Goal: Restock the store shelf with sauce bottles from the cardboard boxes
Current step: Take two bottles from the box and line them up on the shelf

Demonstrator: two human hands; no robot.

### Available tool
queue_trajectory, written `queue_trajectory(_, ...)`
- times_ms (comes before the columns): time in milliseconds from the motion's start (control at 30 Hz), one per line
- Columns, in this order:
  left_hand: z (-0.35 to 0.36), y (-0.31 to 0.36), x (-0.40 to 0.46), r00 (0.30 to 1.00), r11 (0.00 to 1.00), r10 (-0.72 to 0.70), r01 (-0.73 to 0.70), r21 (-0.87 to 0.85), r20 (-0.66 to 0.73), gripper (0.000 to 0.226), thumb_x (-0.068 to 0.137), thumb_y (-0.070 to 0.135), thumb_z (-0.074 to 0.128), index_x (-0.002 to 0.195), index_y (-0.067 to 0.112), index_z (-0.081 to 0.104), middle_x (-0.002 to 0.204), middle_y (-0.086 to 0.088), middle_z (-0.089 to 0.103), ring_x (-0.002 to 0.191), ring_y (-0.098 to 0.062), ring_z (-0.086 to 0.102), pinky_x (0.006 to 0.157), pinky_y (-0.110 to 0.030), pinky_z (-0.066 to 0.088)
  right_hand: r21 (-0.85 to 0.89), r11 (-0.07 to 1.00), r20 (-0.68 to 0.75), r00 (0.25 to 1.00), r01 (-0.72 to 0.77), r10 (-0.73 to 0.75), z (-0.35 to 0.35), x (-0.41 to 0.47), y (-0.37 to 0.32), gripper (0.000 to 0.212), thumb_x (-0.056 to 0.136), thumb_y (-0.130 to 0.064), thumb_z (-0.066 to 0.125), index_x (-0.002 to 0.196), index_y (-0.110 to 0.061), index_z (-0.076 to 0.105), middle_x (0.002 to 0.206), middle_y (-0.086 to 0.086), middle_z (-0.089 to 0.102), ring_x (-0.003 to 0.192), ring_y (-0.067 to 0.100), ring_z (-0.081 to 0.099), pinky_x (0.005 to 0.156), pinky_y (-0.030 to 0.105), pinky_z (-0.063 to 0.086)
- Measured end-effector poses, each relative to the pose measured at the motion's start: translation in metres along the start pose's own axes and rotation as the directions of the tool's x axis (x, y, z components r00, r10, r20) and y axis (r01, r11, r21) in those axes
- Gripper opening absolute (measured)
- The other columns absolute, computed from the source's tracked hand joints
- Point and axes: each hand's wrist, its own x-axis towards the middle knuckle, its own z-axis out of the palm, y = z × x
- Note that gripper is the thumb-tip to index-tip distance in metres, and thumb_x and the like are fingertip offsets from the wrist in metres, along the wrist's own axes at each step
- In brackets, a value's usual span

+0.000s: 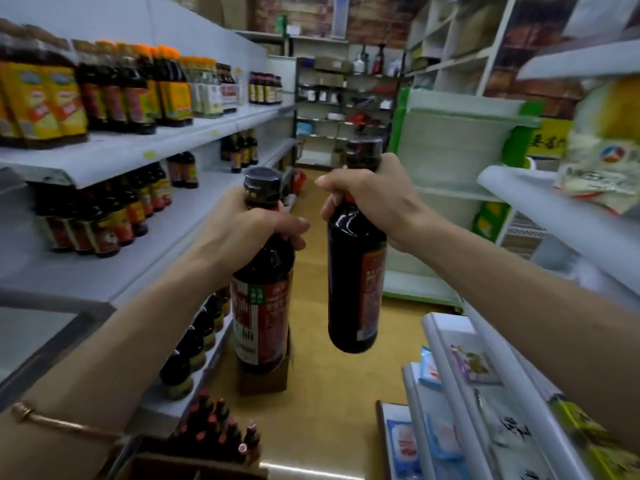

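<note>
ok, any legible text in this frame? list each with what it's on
Nothing reads cleanly enough to quote.
Label on the sauce bottle in the left hand, bottle: large characters, too blurred.
Label on the sauce bottle in the right hand, bottle: turned away and blurred.
Yellow sign at right: dark characters, cut off and unreadable.
Shelf bottle labels and the packet on the right shelf: too small or blurred.

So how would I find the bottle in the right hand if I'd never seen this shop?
Look down the aisle between the shelves, where two arms reach forward. The right hand grips the right bottle by its neck. Unlike the left bottle beside it, whose label faces you, this one shows mostly plain dark glass, its label turned to the side.
</note>
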Motion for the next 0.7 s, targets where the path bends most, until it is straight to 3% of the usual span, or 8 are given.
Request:
queue_trajectory(100, 0.022, -0.002, 0.021, 0.999, 1.0, 0.011, -0.011, -0.009, 0.034, 0.02, 0.066, 0.021, 0.074, 0.049, 0.017, 0.064, 0.071, -0.013, 0.072, 0.075, -0.037, 0.07, 0.089, -0.059, 0.051, -0.008, 1.0, 0.018, 1.0, -0.015, 0.015, -0.018, 0.018, 0.014, 0.038, 0.076, -0.018, 0.068, 0.039, -0.017, 0.062, 0.058, 0.008, 0.07, 0.068, 0.032, 0.067, 0.08, 0.049, 0.055)
queue_trajectory(233, 0.047, -0.014, 0.063, 0.999, 0.999, 0.002, -0.004, 0.036, 0.055, 0.03, 0.074, 0.012, 0.074, 0.046, 0.018, 0.064, 0.069, -0.013, 0.071, 0.074, -0.038, 0.068, 0.089, -0.059, 0.051, 0.039, 0.999, 0.026, 0.999, -0.038, 0.037, -0.039, 0.05, 0.038, 0.038, 0.078, -0.016, 0.068, 0.04, -0.015, 0.062, 0.06, 0.009, 0.07, 0.066, 0.031, 0.066, 0.082, 0.049, 0.055)
queue_trajectory(367, 0.061, -0.032, 0.127, 0.999, 1.0, 0.012, -0.013, 0.018, 0.039, 0.023, 0.071, 0.015, 0.074, 0.05, 0.017, 0.067, 0.07, -0.013, 0.072, 0.069, -0.032, 0.069, 0.088, -0.058, 0.051, 0.077, 0.996, 0.067, 0.997, -0.035, 0.03, -0.051, 0.105, 0.069, 0.035, 0.079, -0.011, 0.067, 0.045, -0.012, 0.061, 0.058, 0.011, 0.068, 0.059, 0.025, 0.064, 0.073, 0.041, 0.054)
queue_trajectory(500, 0.065, -0.056, 0.205, 0.999, 1.0, 0.014, -0.013, -0.014, 0.031, 0.015, 0.077, 0.005, 0.07, 0.065, -0.001, 0.064, 0.068, -0.018, 0.07, 0.062, -0.029, 0.068, 0.083, -0.05, 0.054, 0.085, 0.996, 0.082, 0.997, -0.023, 0.016, -0.055, 0.177, 0.11, 0.032, 0.08, -0.01, 0.066, 0.049, -0.009, 0.062, 0.058, 0.012, 0.068, 0.058, 0.025, 0.063, 0.07, 0.04, 0.053)
queue_trajectory(700, 0.06, -0.087, 0.351, 0.999, 0.999, 0.03, -0.03, -0.01, 0.028, 0.018, 0.077, 0.005, 0.071, 0.06, 0.003, 0.063, 0.065, -0.013, 0.07, 0.063, -0.026, 0.068, 0.077, -0.042, 0.053, 0.053, 0.998, 0.044, 0.999, -0.027, 0.025, -0.065, 0.303, 0.162, 0.033, 0.081, -0.012, 0.067, 0.048, -0.014, 0.061, 0.058, 0.011, 0.069, 0.06, 0.028, 0.063, 0.073, 0.045, 0.054)
